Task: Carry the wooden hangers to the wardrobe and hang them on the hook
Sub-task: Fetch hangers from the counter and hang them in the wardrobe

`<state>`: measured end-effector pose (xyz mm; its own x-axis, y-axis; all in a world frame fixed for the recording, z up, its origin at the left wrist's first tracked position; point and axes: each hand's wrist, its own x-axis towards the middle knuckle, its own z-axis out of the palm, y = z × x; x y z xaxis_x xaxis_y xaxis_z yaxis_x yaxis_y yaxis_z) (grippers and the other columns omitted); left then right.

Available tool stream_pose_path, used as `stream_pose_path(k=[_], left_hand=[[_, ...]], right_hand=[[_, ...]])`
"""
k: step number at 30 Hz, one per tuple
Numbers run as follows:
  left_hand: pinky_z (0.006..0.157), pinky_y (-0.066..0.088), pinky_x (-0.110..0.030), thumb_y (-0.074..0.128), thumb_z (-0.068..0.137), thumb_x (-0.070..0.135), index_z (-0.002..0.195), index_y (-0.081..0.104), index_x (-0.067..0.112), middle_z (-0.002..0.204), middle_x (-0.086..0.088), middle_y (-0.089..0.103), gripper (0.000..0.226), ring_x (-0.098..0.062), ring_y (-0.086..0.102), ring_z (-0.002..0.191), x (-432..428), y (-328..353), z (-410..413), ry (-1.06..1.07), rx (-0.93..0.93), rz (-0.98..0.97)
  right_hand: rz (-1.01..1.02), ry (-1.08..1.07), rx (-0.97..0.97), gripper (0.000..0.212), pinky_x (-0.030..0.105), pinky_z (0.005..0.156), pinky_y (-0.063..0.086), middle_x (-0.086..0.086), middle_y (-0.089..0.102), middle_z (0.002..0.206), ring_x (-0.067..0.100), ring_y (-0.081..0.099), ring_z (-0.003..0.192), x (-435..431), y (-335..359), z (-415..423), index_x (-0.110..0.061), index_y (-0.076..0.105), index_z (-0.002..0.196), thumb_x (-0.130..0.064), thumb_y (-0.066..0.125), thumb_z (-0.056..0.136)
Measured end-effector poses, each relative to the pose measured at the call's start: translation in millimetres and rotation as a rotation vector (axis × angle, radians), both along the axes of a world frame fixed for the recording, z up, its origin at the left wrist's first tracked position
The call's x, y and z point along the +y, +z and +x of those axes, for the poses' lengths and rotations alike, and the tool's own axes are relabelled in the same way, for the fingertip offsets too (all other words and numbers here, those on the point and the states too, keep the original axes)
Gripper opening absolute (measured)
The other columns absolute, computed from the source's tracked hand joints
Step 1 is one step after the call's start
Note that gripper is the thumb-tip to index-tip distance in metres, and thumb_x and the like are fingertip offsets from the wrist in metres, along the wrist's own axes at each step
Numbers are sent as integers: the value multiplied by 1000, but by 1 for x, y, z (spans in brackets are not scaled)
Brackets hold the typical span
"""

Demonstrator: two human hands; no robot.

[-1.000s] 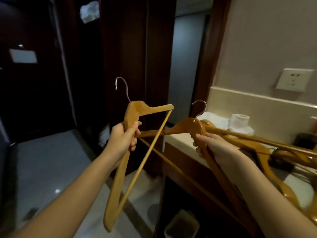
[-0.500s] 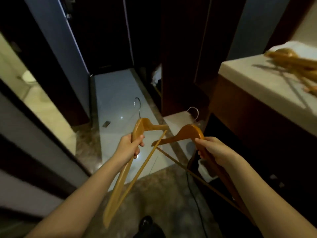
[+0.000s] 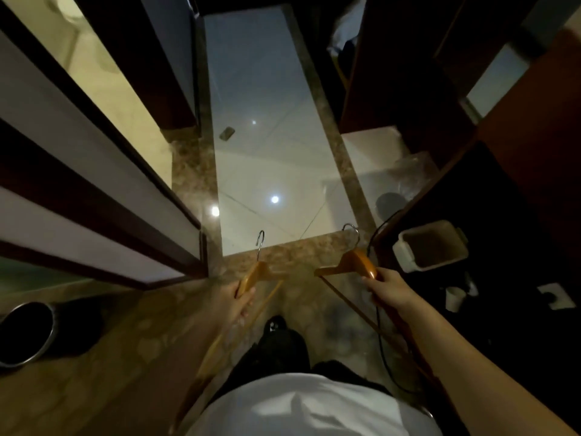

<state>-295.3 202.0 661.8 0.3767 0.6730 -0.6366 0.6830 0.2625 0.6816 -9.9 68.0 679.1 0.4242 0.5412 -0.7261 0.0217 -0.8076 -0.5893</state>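
Note:
I look almost straight down at the floor. My left hand (image 3: 240,298) grips one arm of a wooden hanger (image 3: 259,273) just below its metal hook, which points away from me. My right hand (image 3: 385,289) grips the shoulder of a second wooden hanger (image 3: 352,265), whose hook also points forward. Both hangers' lower bars run back under my forearms. The dark wooden wardrobe (image 3: 393,73) stands ahead on the right. Its hook is out of sight.
A pale tiled corridor (image 3: 261,121) runs ahead between dark wooden panels. A white bin (image 3: 430,245) and a black cable (image 3: 380,325) lie on the floor at right. A round metal bin (image 3: 26,333) stands at left. My leg and shoe (image 3: 276,328) show below.
My view has tipped down from the counter and wall to the floor. Both hands still hold their hangers, now lower and nearer my body. The counter with more hangers has left the view.

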Motion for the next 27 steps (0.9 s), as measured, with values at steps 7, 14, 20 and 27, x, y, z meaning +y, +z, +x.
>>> stream_pose_path(k=[7, 14, 20, 27], left_hand=[[52, 46, -21, 52, 93, 15, 75, 59, 13, 63, -4, 56, 20, -14, 55, 55, 20, -40, -52, 8, 183, -114], [60, 44, -28, 54, 92, 14, 74, 57, 15, 67, -5, 57, 18, -21, 56, 63, 69, -55, -42, -65, 244, -162], [57, 44, -27, 52, 92, 14, 77, 57, 13, 69, -5, 55, 16, -17, 53, 61, 119, -45, 14, -88, 182, -137], [59, 45, -21, 50, 93, 12, 82, 57, 24, 78, -3, 61, 18, -15, 59, 70, 178, -39, 85, -3, 195, -78]], right_hand=[[-200, 30, -58, 10, 30, 59, 46, 12, 59, 72, 26, 59, 68, -7, -50, -6, -9, 60, 82, -15, 56, 90], [-384, -13, -80, 19, 26, 52, 40, 4, 52, 60, 18, 48, 52, -30, -94, 19, -20, 55, 67, -23, 64, 84], [-406, -51, -63, 13, 25, 50, 41, 9, 55, 62, 21, 50, 53, -1, -97, 59, -6, 65, 87, -18, 63, 86], [-327, -41, 32, 22, 33, 72, 47, 16, 65, 92, 31, 61, 87, 108, -83, 138, -9, 65, 99, -26, 61, 86]])
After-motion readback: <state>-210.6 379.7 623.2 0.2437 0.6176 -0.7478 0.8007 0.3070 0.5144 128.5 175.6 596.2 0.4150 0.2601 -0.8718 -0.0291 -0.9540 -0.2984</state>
